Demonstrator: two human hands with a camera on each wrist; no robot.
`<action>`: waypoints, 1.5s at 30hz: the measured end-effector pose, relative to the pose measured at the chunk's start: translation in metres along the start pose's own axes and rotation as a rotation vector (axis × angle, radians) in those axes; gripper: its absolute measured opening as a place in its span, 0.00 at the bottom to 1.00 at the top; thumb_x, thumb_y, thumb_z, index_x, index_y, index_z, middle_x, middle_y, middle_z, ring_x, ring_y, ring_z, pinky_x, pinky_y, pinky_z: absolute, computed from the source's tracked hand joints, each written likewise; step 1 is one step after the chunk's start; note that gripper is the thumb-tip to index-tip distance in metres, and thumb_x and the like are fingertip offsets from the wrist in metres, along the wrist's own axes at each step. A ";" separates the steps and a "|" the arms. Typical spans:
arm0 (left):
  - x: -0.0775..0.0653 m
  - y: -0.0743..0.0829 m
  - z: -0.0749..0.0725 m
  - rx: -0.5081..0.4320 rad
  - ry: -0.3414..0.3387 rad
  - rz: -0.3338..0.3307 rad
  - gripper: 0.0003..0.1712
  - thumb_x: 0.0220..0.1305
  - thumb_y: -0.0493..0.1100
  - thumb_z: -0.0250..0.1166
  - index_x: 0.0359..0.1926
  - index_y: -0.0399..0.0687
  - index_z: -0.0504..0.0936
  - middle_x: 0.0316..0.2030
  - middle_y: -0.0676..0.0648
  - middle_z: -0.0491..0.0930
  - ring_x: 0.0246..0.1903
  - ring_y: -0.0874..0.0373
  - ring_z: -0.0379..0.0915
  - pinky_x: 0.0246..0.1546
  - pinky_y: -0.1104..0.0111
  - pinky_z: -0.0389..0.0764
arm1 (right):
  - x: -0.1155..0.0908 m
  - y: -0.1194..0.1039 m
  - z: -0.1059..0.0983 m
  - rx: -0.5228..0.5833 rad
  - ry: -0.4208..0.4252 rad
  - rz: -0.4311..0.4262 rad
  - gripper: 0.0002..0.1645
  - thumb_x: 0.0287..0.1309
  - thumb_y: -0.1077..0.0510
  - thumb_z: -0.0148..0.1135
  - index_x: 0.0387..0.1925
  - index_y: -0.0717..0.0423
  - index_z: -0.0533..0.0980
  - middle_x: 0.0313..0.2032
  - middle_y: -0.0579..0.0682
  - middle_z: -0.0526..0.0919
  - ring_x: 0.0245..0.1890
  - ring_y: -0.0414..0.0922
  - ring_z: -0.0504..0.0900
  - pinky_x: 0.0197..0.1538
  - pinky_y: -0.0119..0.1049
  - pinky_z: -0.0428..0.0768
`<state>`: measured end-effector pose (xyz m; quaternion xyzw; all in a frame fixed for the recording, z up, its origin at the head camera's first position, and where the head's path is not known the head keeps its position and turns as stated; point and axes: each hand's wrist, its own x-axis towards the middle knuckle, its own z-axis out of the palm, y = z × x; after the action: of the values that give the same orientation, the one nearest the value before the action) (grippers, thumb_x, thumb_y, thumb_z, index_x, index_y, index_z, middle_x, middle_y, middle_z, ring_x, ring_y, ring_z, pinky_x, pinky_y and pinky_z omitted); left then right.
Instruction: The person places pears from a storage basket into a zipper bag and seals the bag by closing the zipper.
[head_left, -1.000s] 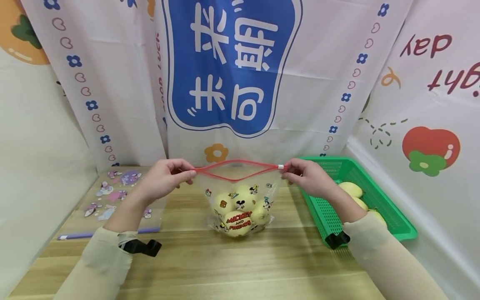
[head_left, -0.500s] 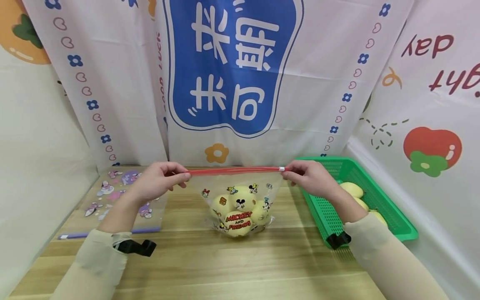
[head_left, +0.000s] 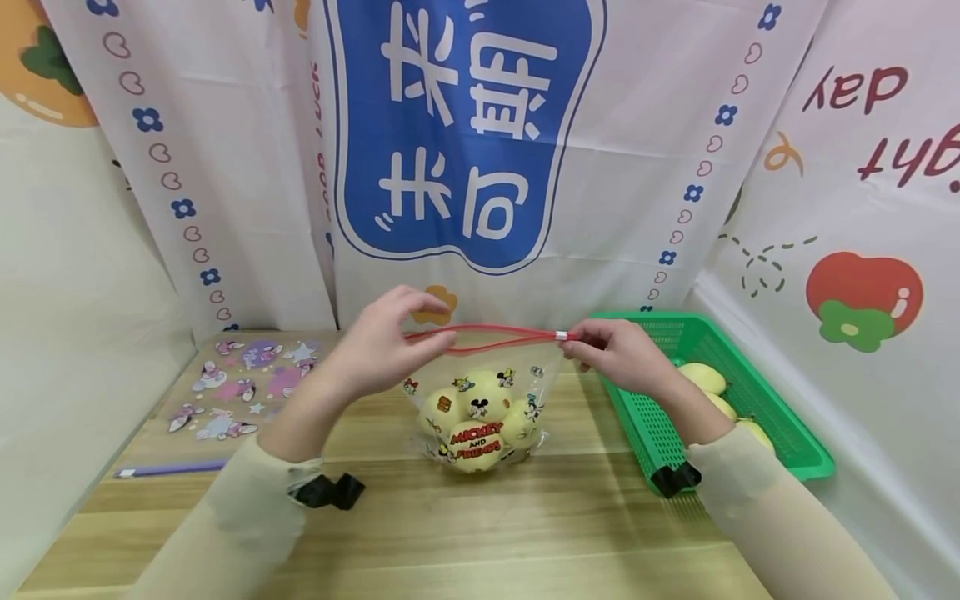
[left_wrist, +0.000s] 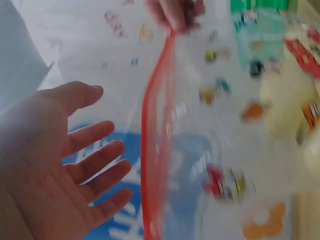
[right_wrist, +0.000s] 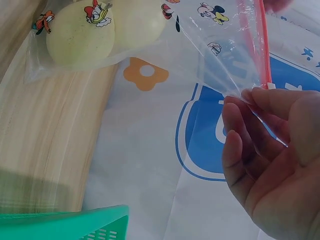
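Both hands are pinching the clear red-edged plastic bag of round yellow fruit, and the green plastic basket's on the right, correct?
Not quite: only the right hand pinches the clear red-edged plastic bag of round yellow fruit. The left wrist view shows the left hand with its fingers spread, holding nothing. The green plastic basket is on the right, as you said.
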<state>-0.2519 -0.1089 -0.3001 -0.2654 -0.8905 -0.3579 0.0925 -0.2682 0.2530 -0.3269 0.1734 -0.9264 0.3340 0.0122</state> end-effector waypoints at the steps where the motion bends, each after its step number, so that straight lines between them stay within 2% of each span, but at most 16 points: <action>1: 0.005 0.010 0.006 0.019 -0.009 0.037 0.23 0.73 0.52 0.73 0.62 0.47 0.86 0.63 0.44 0.82 0.66 0.45 0.78 0.71 0.44 0.80 | 0.000 0.000 0.000 0.004 0.000 0.001 0.12 0.79 0.49 0.67 0.47 0.50 0.89 0.41 0.46 0.92 0.39 0.50 0.90 0.43 0.43 0.87; 4: 0.021 0.035 0.025 0.052 -0.062 0.093 0.24 0.74 0.53 0.73 0.63 0.48 0.86 0.64 0.45 0.82 0.66 0.46 0.78 0.70 0.47 0.81 | 0.000 0.000 0.000 0.013 -0.004 -0.004 0.13 0.79 0.49 0.67 0.48 0.52 0.89 0.41 0.47 0.92 0.38 0.50 0.90 0.43 0.42 0.88; 9: 0.044 0.061 0.055 0.117 -0.152 0.101 0.23 0.76 0.53 0.72 0.64 0.47 0.86 0.63 0.46 0.84 0.65 0.48 0.80 0.68 0.52 0.84 | -0.001 -0.002 0.001 0.018 -0.008 -0.026 0.12 0.79 0.50 0.66 0.47 0.53 0.88 0.41 0.48 0.92 0.38 0.50 0.90 0.43 0.41 0.88; 12: 0.055 0.068 0.070 0.201 -0.168 0.096 0.23 0.76 0.54 0.71 0.64 0.47 0.86 0.61 0.46 0.85 0.63 0.49 0.81 0.66 0.52 0.85 | -0.002 -0.003 0.001 0.016 -0.006 -0.032 0.12 0.79 0.50 0.66 0.47 0.54 0.88 0.41 0.49 0.93 0.38 0.50 0.90 0.43 0.41 0.88; 15: 0.064 0.070 0.081 0.284 -0.164 0.069 0.22 0.77 0.54 0.70 0.64 0.50 0.86 0.59 0.48 0.86 0.61 0.51 0.82 0.63 0.52 0.85 | -0.002 -0.004 0.000 0.018 -0.005 -0.037 0.13 0.79 0.51 0.66 0.48 0.55 0.88 0.41 0.49 0.93 0.36 0.46 0.89 0.43 0.40 0.88; 18: 0.069 0.069 0.088 0.304 -0.164 0.048 0.20 0.78 0.54 0.69 0.63 0.51 0.88 0.56 0.49 0.87 0.58 0.52 0.83 0.61 0.52 0.86 | -0.001 -0.005 0.000 0.022 -0.004 -0.041 0.12 0.79 0.51 0.67 0.48 0.55 0.88 0.41 0.48 0.93 0.35 0.43 0.87 0.43 0.40 0.88; 24: 0.072 0.067 0.097 0.270 -0.164 0.069 0.15 0.81 0.53 0.67 0.58 0.53 0.90 0.52 0.50 0.89 0.54 0.53 0.85 0.58 0.52 0.86 | -0.002 -0.007 -0.001 0.013 -0.004 -0.051 0.11 0.79 0.52 0.66 0.49 0.55 0.88 0.41 0.48 0.93 0.34 0.42 0.87 0.44 0.40 0.89; 30: 0.073 0.067 0.102 0.246 -0.140 0.093 0.15 0.83 0.52 0.65 0.58 0.52 0.90 0.50 0.50 0.90 0.51 0.54 0.86 0.55 0.55 0.87 | -0.004 -0.008 -0.001 0.018 0.015 -0.065 0.11 0.81 0.52 0.64 0.50 0.54 0.87 0.41 0.49 0.94 0.33 0.41 0.89 0.43 0.38 0.90; 34: 0.073 0.067 0.104 0.227 -0.130 0.099 0.13 0.83 0.50 0.65 0.57 0.52 0.90 0.49 0.50 0.90 0.48 0.55 0.85 0.53 0.57 0.88 | -0.005 -0.008 -0.001 -0.033 0.038 -0.097 0.11 0.81 0.54 0.64 0.50 0.55 0.87 0.40 0.49 0.94 0.33 0.41 0.88 0.41 0.36 0.89; 39: 0.074 0.067 0.103 0.211 -0.135 0.095 0.12 0.83 0.50 0.65 0.55 0.52 0.90 0.47 0.50 0.89 0.46 0.56 0.84 0.52 0.58 0.87 | -0.005 -0.009 0.000 -0.098 0.082 -0.157 0.08 0.80 0.55 0.65 0.48 0.54 0.85 0.37 0.46 0.92 0.32 0.46 0.86 0.37 0.34 0.85; 45: 0.074 0.067 0.101 0.208 -0.143 0.081 0.11 0.82 0.50 0.66 0.54 0.53 0.90 0.45 0.51 0.89 0.44 0.57 0.83 0.51 0.58 0.87 | -0.005 -0.009 0.000 -0.149 0.134 -0.215 0.06 0.78 0.55 0.68 0.45 0.52 0.88 0.33 0.43 0.89 0.31 0.41 0.82 0.37 0.34 0.82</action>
<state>-0.2757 0.0311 -0.3076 -0.3150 -0.9156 -0.2398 0.0704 -0.2608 0.2476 -0.3217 0.2478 -0.9218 0.2716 0.1225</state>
